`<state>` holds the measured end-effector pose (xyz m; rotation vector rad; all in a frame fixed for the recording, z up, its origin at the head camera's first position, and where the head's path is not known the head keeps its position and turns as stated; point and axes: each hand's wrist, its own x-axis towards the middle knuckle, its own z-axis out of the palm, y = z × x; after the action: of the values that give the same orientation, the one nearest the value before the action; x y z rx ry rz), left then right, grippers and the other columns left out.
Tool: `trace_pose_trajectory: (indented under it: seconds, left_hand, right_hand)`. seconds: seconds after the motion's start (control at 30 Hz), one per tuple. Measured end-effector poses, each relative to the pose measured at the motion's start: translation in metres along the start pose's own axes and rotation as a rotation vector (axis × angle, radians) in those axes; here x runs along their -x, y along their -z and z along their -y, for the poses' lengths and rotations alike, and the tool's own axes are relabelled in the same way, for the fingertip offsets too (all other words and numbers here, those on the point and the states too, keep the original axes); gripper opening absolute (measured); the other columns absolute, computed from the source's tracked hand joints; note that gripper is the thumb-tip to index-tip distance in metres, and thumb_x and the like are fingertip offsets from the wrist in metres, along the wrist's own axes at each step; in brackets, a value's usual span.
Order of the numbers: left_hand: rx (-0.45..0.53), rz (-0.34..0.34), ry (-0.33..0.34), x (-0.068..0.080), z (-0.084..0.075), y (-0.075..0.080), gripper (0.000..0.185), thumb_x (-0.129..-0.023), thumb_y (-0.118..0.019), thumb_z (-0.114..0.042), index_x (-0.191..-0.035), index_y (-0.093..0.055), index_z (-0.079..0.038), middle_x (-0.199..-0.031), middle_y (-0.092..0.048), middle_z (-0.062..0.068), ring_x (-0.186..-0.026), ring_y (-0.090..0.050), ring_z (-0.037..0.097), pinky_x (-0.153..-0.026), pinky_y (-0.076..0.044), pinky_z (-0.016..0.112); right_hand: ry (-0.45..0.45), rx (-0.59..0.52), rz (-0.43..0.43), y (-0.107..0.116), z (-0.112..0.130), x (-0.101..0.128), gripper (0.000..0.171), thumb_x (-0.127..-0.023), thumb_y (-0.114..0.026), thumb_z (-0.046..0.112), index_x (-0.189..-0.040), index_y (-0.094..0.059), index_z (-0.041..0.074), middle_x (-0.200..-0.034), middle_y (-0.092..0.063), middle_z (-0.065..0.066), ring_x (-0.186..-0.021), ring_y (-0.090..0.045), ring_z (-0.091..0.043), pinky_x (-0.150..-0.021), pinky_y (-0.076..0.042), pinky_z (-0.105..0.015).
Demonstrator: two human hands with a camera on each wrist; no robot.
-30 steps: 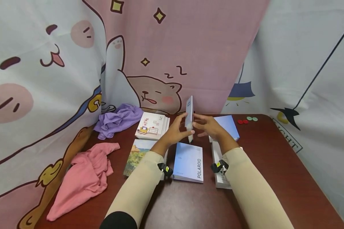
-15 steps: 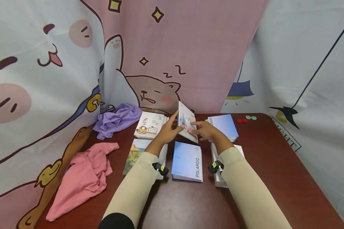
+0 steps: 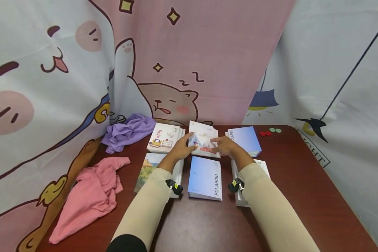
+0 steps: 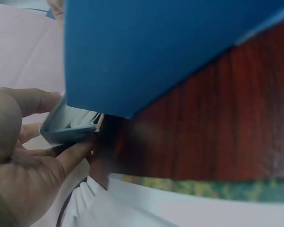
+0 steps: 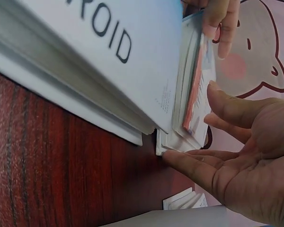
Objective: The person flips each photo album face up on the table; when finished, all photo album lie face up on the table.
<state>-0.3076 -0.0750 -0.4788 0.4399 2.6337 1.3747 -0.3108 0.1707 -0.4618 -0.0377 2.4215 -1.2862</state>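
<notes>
Lying along the tabletop's left edge: pink cloth; lilac cloth at the far left corner. Next, furniture-cover book, with a landscape-cover book nearer the front edge. Left hand: fingers loosely curled against the left side of the white illustrated book, thumb on its cover. That book lies nearly flat at the far middle of the tabletop, just behind the blue POLAROID book. Right hand: fingers almost straight, pressing the book's right edge and cover, not wrapped round it. Further right: pale blue book, then red and green buttons near the far right corner.

Risk, judged: the light hold may let the book slide askew onto the POLAROID book.

Change: a second ago the book stood upright between the hands; half a second ago it was tilted.
</notes>
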Motion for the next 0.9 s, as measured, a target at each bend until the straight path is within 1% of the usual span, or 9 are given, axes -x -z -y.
trace_pose_trajectory:
  seconds: [0.07,0.13,0.2,0.37,0.47,0.6,0.77,0.8,0.9]
  left_hand:
    - [-0.017,-0.011,0.008,0.000,0.002,-0.002,0.072,-0.103,-0.071,-0.017,-0.169,-0.042,-0.013,-0.171,-0.046,0.022,-0.161,-0.042,0.041,-0.133,-0.033,0.057]
    - [-0.029,-0.013,0.015,-0.001,0.005,-0.004,0.073,-0.102,-0.073,-0.017,-0.168,-0.043,-0.012,-0.170,-0.047,0.023,-0.159,-0.044,0.041,-0.132,-0.035,0.056]
    - [-0.038,-0.016,0.021,-0.001,0.007,-0.005,0.073,-0.102,-0.074,-0.018,-0.168,-0.044,-0.012,-0.170,-0.047,0.022,-0.158,-0.045,0.041,-0.132,-0.035,0.056]
    - [-0.095,-0.030,0.002,-0.002,0.010,-0.003,0.075,-0.099,-0.076,-0.017,-0.167,-0.044,-0.012,-0.167,-0.050,0.025,-0.157,-0.046,0.044,-0.131,-0.036,0.058]
    - [-0.144,-0.031,-0.029,-0.001,0.010,0.001,0.078,-0.098,-0.077,-0.017,-0.168,-0.042,-0.010,-0.164,-0.050,0.028,-0.156,-0.045,0.046,-0.131,-0.036,0.059]
    - [-0.158,-0.025,-0.036,-0.001,0.007,0.006,0.079,-0.101,-0.076,-0.019,-0.170,-0.039,-0.011,-0.166,-0.044,0.031,-0.157,-0.042,0.048,-0.131,-0.035,0.060]
    - [-0.158,-0.015,-0.044,-0.001,-0.005,0.010,0.081,-0.103,-0.075,-0.024,-0.173,-0.035,-0.019,-0.170,-0.031,0.033,-0.158,-0.039,0.051,-0.129,-0.037,0.062]
    - [-0.162,-0.014,-0.053,-0.002,-0.008,0.010,0.081,-0.102,-0.075,-0.024,-0.173,-0.035,-0.019,-0.170,-0.030,0.034,-0.158,-0.039,0.051,-0.129,-0.038,0.062]
    - [-0.181,-0.007,-0.067,-0.004,-0.019,0.008,0.081,-0.102,-0.075,-0.026,-0.173,-0.035,-0.020,-0.171,-0.030,0.033,-0.158,-0.040,0.051,-0.128,-0.039,0.062]
  right_hand:
    - [0.018,0.076,-0.023,-0.001,0.000,0.000,0.064,-0.101,-0.077,0.012,-0.160,-0.055,0.008,-0.165,-0.045,-0.034,-0.149,-0.051,-0.042,-0.112,-0.057,-0.045]
    - [0.026,0.129,-0.034,-0.002,0.000,0.001,0.064,-0.100,-0.077,0.013,-0.160,-0.056,0.009,-0.163,-0.048,-0.034,-0.146,-0.054,-0.041,-0.110,-0.058,-0.043]
    - [0.025,0.134,-0.036,-0.003,0.001,0.001,0.064,-0.100,-0.077,0.014,-0.161,-0.055,0.009,-0.163,-0.048,-0.033,-0.146,-0.054,-0.041,-0.110,-0.058,-0.043]
    - [0.006,0.078,-0.030,-0.002,0.004,0.003,0.068,-0.102,-0.077,0.016,-0.164,-0.050,0.010,-0.167,-0.043,-0.033,-0.151,-0.051,-0.042,-0.114,-0.057,-0.047]
    - [0.003,0.059,-0.011,0.002,0.007,0.006,0.070,-0.105,-0.075,0.018,-0.167,-0.045,0.011,-0.170,-0.038,-0.033,-0.150,-0.055,-0.044,-0.115,-0.056,-0.050]
    - [0.002,0.032,0.018,0.012,0.009,0.010,0.073,-0.108,-0.071,0.019,-0.171,-0.037,0.012,-0.174,-0.032,-0.032,-0.147,-0.058,-0.046,-0.118,-0.053,-0.053]
    - [-0.027,-0.076,0.005,0.029,0.008,0.018,0.075,-0.107,-0.072,0.018,-0.172,-0.035,0.013,-0.178,-0.026,-0.029,-0.155,-0.049,-0.047,-0.123,-0.048,-0.055]
    - [-0.028,-0.093,0.000,0.033,0.009,0.020,0.075,-0.107,-0.072,0.016,-0.172,-0.035,0.013,-0.178,-0.025,-0.029,-0.157,-0.046,-0.048,-0.124,-0.046,-0.055]
    - [-0.018,-0.099,-0.011,0.046,0.009,0.026,0.076,-0.106,-0.073,0.017,-0.172,-0.035,0.013,-0.178,-0.024,-0.030,-0.160,-0.041,-0.049,-0.125,-0.043,-0.057]
